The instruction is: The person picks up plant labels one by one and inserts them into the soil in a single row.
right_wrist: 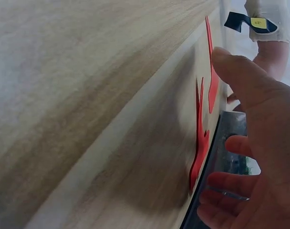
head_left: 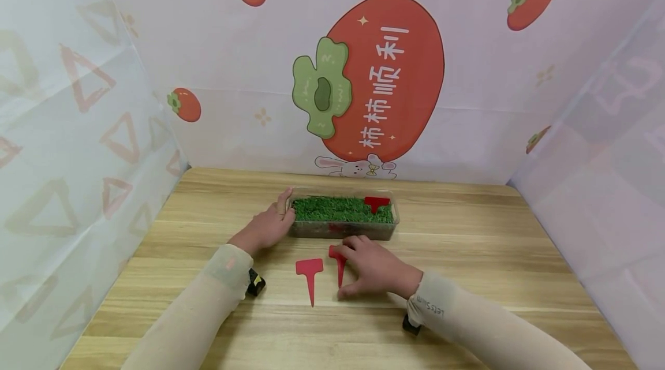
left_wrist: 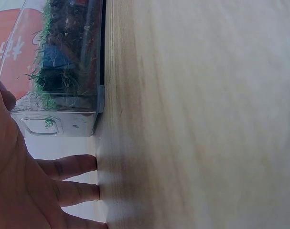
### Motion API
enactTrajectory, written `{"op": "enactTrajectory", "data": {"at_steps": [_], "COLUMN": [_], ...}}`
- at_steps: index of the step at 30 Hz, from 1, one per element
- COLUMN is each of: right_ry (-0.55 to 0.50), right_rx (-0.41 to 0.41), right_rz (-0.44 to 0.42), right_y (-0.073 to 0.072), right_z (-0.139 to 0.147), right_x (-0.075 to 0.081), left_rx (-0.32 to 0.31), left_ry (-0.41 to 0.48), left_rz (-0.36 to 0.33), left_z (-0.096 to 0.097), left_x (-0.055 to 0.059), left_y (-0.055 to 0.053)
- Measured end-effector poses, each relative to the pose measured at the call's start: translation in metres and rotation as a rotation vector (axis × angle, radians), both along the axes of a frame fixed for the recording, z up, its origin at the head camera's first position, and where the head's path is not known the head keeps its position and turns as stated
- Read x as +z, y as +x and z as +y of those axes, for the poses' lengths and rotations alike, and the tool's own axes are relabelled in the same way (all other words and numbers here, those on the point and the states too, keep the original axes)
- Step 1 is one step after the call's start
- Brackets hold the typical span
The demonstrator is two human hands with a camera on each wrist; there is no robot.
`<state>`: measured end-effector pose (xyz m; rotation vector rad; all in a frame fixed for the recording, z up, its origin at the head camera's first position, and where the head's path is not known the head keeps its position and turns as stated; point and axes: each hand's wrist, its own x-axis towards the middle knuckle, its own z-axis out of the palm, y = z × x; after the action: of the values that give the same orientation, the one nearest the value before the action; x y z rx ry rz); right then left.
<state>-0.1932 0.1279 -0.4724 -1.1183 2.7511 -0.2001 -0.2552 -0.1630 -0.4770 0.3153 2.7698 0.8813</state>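
Note:
A clear plastic box (head_left: 363,230) of green artificial grass (head_left: 327,208) stands toward the back of the table, a red T-shaped plant label (head_left: 376,202) upright in its right end. At the box's left end is my left hand (head_left: 270,223), its fingers straight and the fingertips down on the wood in the left wrist view. My right hand (head_left: 376,269) hovers over a second red plant label (head_left: 340,266) lying flat before the box. Thumb and fingers stand apart, with nothing between them in the right wrist view. Another red plant label (head_left: 310,272) lies to its left.
The wood-grain table (head_left: 447,272) is walled at the back by a white sheet (head_left: 467,145) printed with persimmons, with more sheeting on both sides. Small black devices (head_left: 256,282) are strapped at both wrists.

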Motion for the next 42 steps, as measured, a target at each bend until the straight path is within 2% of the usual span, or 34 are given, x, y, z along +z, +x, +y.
{"op": "enactTrajectory", "data": {"at_steps": [21, 34, 37, 42], "right_ry": [0.055, 0.095, 0.077, 0.035], "right_rx": [-0.004, 0.035, 0.024, -0.030], "right_rz": [0.030, 0.129, 0.110, 0.025], "right_y": [-0.003, -0.002, -0.002, -0.004], "right_z": [-0.005, -0.010, -0.011, -0.013], "right_x": [-0.006, -0.006, -0.003, -0.001], "left_rx": [-0.009, -0.001, 0.008, 0.010], "left_ry": [0.011, -0.002, -0.001, -0.004], "left_rz": [-0.001, -0.003, -0.010, -0.015], "left_z": [0.000, 0.000, 0.002, 0.002], "left_x": [0.001, 0.001, 0.003, 0.004], "left_y": [0.000, 0.000, 0.002, 0.002]}}
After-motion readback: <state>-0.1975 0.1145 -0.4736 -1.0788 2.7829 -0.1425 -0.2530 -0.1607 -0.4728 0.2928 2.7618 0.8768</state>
